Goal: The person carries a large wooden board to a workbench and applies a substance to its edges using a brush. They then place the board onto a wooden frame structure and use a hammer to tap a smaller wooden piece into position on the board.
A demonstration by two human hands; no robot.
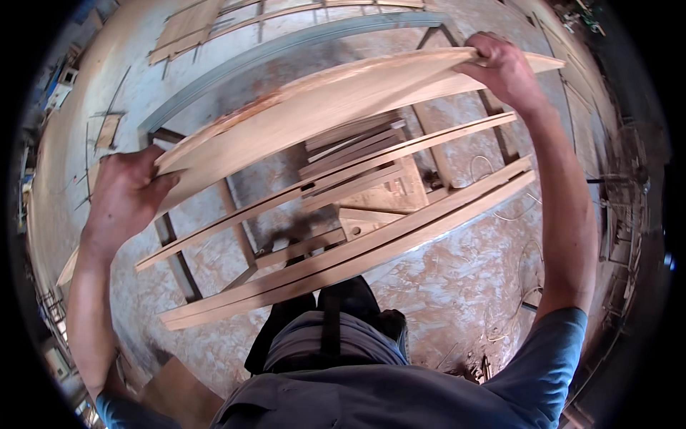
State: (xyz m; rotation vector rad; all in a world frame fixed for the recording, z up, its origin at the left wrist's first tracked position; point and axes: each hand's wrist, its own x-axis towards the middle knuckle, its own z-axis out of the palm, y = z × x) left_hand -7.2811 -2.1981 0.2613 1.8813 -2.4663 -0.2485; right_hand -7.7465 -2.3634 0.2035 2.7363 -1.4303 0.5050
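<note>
A long, pale wooden board [321, 114] with a rough reddish-brown stretch along its far edge spans the view, raised above a work frame. My left hand [128, 186] grips it toward the left end, thumb on the near face. Toward the right end my right hand [504, 68] is closed over the far edge, thumb on the near face. Nearer me, a narrow grooved wooden strip [336, 179] lies across the frame's bars. Closest to my body is a wider grooved wooden rail [357, 254]. The fingers behind the board are partly hidden.
A grey-blue beam [286, 50] forms the frame's far side. Between the bars sit dark wooden slats [346, 146] and a pale wooden piece with a round hole [364, 223]. Cords [525, 268] lie on the stained floor at right. More wooden panels [187, 28] rest farther off.
</note>
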